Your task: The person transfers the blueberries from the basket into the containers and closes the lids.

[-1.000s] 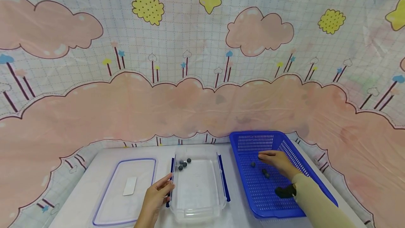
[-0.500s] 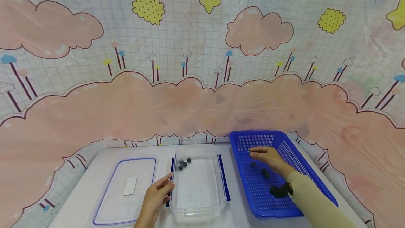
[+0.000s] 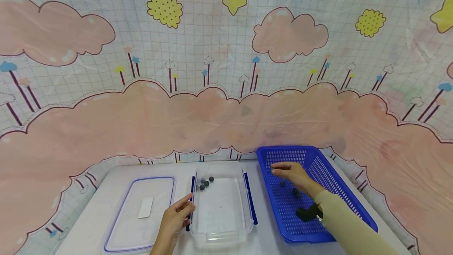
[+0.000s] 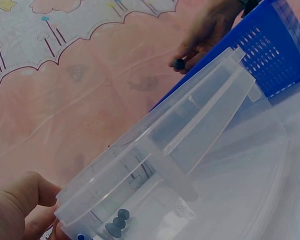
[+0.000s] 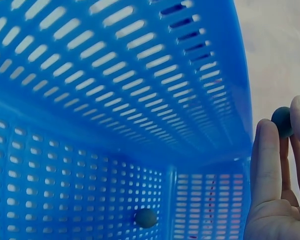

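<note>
My right hand (image 3: 297,176) pinches a small dark ball (image 5: 281,122) between thumb and fingertips, over the left part of the blue basket (image 3: 288,227). In the left wrist view the same hand (image 4: 207,37) shows above the basket's rim. Several dark balls lie on the basket's perforated floor, one ball (image 3: 282,183) near the left wall. My left hand (image 3: 173,217) grips the left side of a clear plastic box (image 3: 221,217), thumb and fingers at its rim. Several dark balls (image 3: 207,183) sit together in the box's far left corner.
A clear lid (image 3: 122,223) with a blue edge lies on the white table (image 3: 88,215), left of the box. On it is a white rectangle (image 3: 145,207). Dark blue latches (image 3: 250,200) flank the box. A patterned cloth (image 3: 212,121) hangs behind the table.
My right hand has moved left and slightly up over the basket, towards its left rim. My left hand and the box have stayed in place.
</note>
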### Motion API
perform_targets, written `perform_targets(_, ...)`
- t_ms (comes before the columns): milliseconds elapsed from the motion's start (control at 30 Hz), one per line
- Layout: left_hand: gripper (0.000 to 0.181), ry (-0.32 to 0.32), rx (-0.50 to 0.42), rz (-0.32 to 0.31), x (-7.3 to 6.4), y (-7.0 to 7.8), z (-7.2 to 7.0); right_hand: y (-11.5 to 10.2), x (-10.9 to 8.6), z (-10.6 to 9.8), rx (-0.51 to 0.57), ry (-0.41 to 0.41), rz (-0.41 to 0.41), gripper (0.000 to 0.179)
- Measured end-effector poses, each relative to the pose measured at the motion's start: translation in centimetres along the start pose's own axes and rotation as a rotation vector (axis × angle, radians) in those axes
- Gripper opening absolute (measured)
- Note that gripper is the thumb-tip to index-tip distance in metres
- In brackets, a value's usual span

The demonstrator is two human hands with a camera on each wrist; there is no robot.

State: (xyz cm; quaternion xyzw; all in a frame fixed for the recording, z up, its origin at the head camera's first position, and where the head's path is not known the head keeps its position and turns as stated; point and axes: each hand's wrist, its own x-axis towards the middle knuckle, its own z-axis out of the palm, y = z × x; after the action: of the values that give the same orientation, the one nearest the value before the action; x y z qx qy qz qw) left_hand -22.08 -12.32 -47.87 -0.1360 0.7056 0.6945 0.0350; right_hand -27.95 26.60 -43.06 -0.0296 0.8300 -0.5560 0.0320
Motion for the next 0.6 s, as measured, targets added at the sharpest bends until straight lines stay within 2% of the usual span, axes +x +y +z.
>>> perform_targets(433, 0.047, -0.005, 0.0, 0.005, 0.0, -0.1, 0.0, -0.5, 0.7, 1.7, 0.044, -0.046, -0.065, 0.04)
perform_targets(600, 0.047, 0.002, 0.002, 0.001, 0.0, -0.1, 0.0, -1.0, 0.9, 2.4, 0.04, -0.041, -0.061, 0.04)
